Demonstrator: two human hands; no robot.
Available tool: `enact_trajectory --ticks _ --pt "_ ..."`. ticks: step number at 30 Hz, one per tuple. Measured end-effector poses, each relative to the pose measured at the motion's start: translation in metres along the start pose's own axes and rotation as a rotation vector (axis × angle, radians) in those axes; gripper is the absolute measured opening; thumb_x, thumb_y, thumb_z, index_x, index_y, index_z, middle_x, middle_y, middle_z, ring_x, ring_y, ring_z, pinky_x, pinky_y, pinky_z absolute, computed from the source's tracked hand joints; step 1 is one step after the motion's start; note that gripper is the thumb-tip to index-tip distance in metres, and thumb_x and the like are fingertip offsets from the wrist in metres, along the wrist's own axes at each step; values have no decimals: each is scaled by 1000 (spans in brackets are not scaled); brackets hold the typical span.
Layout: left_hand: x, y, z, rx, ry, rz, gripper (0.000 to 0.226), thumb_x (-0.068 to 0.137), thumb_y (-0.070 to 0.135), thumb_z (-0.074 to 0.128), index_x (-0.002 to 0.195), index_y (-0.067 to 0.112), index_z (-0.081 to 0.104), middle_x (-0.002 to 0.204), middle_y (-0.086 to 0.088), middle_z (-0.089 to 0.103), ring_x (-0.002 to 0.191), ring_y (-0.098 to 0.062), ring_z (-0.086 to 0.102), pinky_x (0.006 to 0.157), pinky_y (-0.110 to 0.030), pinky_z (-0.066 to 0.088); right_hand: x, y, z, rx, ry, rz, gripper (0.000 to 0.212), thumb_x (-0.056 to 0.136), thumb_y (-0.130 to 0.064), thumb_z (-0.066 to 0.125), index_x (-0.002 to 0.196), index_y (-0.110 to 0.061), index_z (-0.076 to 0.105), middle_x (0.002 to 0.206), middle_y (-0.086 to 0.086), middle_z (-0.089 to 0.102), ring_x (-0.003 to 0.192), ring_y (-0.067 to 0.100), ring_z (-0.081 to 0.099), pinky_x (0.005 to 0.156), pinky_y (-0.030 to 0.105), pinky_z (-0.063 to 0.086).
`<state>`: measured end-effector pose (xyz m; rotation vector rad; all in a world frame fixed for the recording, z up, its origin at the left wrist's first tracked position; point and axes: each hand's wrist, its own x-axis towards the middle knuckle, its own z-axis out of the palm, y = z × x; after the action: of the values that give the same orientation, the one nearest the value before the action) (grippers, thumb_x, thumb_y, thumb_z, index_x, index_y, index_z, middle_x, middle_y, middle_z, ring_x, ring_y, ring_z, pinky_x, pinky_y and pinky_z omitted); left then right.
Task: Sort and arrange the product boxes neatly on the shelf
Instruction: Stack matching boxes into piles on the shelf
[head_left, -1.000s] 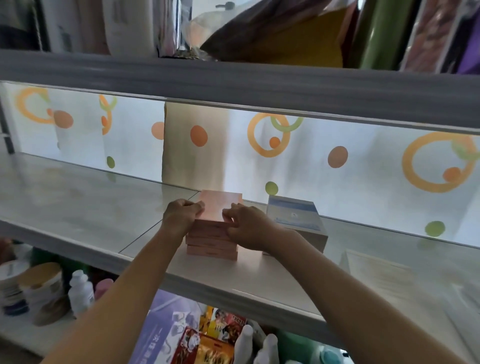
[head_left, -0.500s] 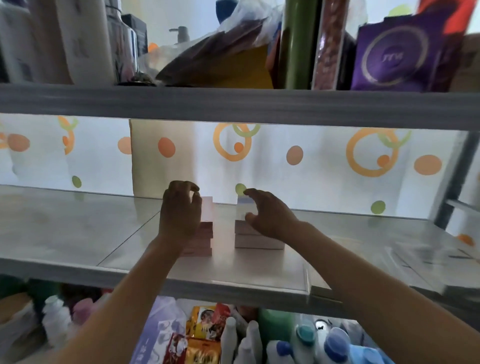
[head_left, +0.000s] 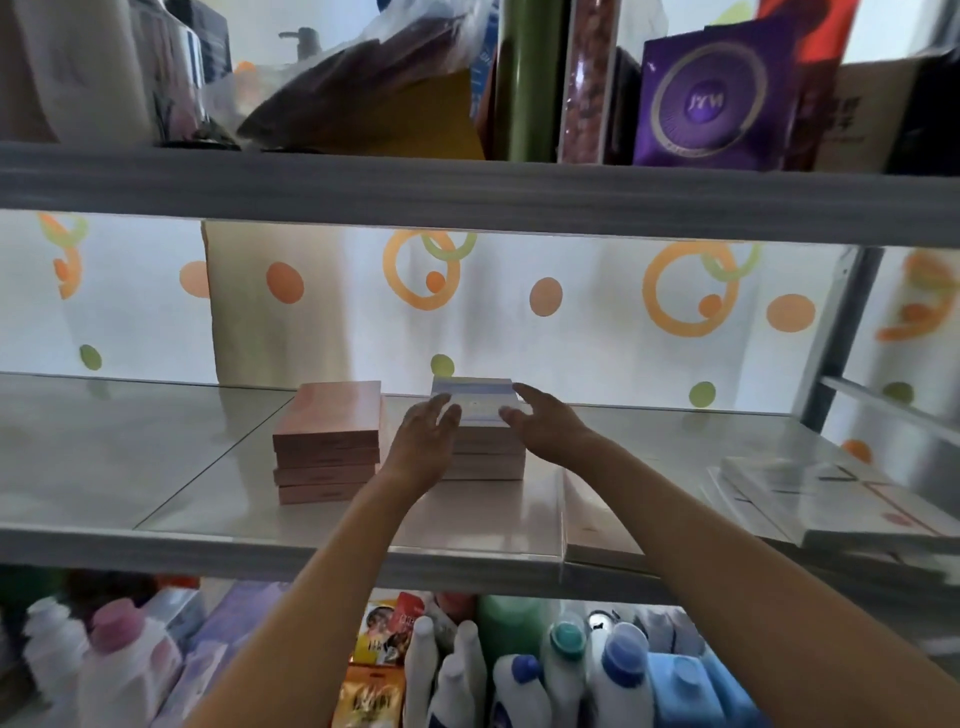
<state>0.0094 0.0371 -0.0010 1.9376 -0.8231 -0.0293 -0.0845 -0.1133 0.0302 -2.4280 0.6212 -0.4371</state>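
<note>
- Both hands have left the pink stack since the earlier frames and now frame the second stack to its right; my view has also tilted up, so more of the upper shelf shows.
- I see my left hand (head_left: 428, 436) against the left side of the white and blue stack (head_left: 480, 431), fingers straight and spread, pinching nothing.
- My right hand (head_left: 540, 423) sits at the stack's right side, fingers relaxed and apart, thumb reaching toward the top box; I cannot tell whether it is touching.
- That stack stands mid-shelf, a blue-banded white box on top of pale boxes.
- Just beside it on the left stands the pink stack (head_left: 330, 441), four flat boxes, edges slightly uneven, no hand on it.
- Both stacks rest on the glossy middle shelf (head_left: 156, 467), toward the far side, in front of a dotted curtain (head_left: 571, 322).
- On the near right lie loose flat boxes (head_left: 810, 499), overlapping and askew.
- Below are bottles (head_left: 519, 675); above, a purple packet (head_left: 711, 98) and other goods.
- I judge the step in hand to be squaring the white and blue stack.
- Next calls for light inward pressure from both palms to align the edges, then turning to the loose boxes on the right.
</note>
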Motion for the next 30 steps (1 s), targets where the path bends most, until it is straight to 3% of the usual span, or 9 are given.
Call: enact_trajectory --ticks 3,6,8,15,19,22,25,27,30 --pt "-5 -8 15 -89 54 -109 52 105 41 31 153 21 28 156 -11 32 142 -28 31 115 -40 24 11 10 12 182 23 125 57 100 -37 49 149 -10 39 153 12 40 129 23 45 107 34 34" --pt "-10 -17 26 -154 115 -147 55 103 44 32 154 24 22 155 -10 35 140 -31 35 114 -43 26 27 18 25 282 16 207 34 92 -36 54 115 -11 54 115 12 58 94 24 52 83 35 47" --pt "-8 -21 27 -204 138 -183 57 102 46 35 153 21 26 152 -9 40 138 -31 38 113 -43 29 34 19 25 269 -7 215 16 96 -28 52 102 -14 53 101 11 57 87 27 56 83 41 56" --pt "-4 -27 29 -208 169 -196 48 102 43 39 135 9 48 127 -8 58 109 -22 51 89 -32 38 37 17 22 285 -63 203 27 99 -23 52 114 -3 62 101 13 60 89 27 61 89 47 57" --pt "0 -26 31 -244 173 -232 43 103 39 40 131 8 50 111 0 52 104 -19 47 85 -31 34 43 17 20 335 -70 293 44 89 -18 68 128 -3 54 115 13 64 107 28 63 95 35 51" --pt "10 -27 28 -255 148 -260 39 102 35 44 127 6 53 110 -1 53 102 -19 47 84 -31 34 38 14 17 -35 -34 223 52 84 -19 74 129 -7 50 118 11 66 111 25 61 94 28 44" --pt "30 -28 25 -251 116 -298 32 98 32 54 115 6 61 110 -5 61 100 -26 55 87 -35 45 50 23 14 -97 -32 199 46 83 -22 74 123 -9 54 113 9 69 107 25 63 84 23 42" --pt "43 -26 25 -292 69 -337 25 96 30 57 106 7 60 112 -11 63 104 -30 59 96 -45 50 56 29 14 -8 -47 161 40 82 -18 75 118 -9 58 109 8 70 102 24 65 81 21 44" --pt "57 -17 33 -362 37 -390 21 95 20 60 104 2 58 107 -15 62 105 -33 59 98 -50 50 66 31 1 531 -62 359 6 92 -16 62 96 -13 58 91 8 63 79 21 63 90 31 55"
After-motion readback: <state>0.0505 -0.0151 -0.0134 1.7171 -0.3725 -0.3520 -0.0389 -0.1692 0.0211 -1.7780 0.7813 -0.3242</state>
